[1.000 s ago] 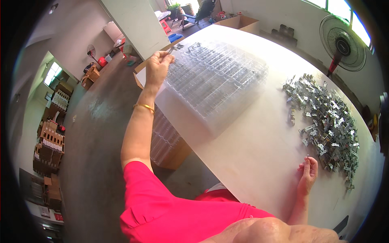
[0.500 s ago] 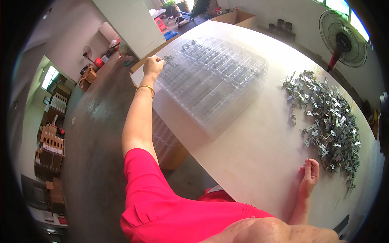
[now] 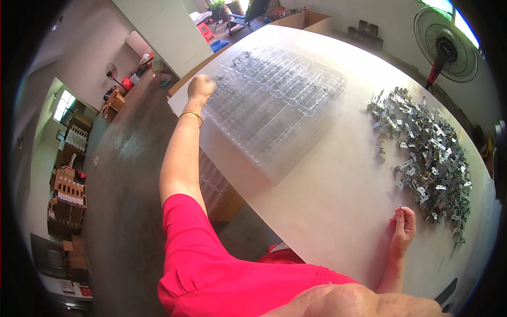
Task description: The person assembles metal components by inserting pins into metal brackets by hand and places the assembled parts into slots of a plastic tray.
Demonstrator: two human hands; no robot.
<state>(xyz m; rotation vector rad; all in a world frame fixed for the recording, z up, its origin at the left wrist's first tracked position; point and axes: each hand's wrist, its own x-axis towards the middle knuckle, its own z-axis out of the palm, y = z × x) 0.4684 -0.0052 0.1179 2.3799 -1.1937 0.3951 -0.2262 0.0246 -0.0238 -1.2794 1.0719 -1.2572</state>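
My left hand is closed at the far left edge of a stack of clear plastic trays. Its fingertips are slightly blurred, and what they hold, if anything, cannot be made out. Just past the fingers, small metal parts lie in a tray compartment, and more sit in the far rows. My right hand rests near the table's right side, thumb and fingers pinched around a small, thin metal piece whose tip sticks up. Beside it spreads a large heap of metal hardware parts.
The pale table bears the trays and the heap. A few metal parts lie apart from the heap. A standing fan is beyond the far right edge. An open cardboard box stands behind the table; more trays sit below its left edge.
My left hand has shifted slightly down and toward the trays' edge, its fingers now more blurred. My right hand keeps its pinch in nearly the same place. The view has tilted a little.
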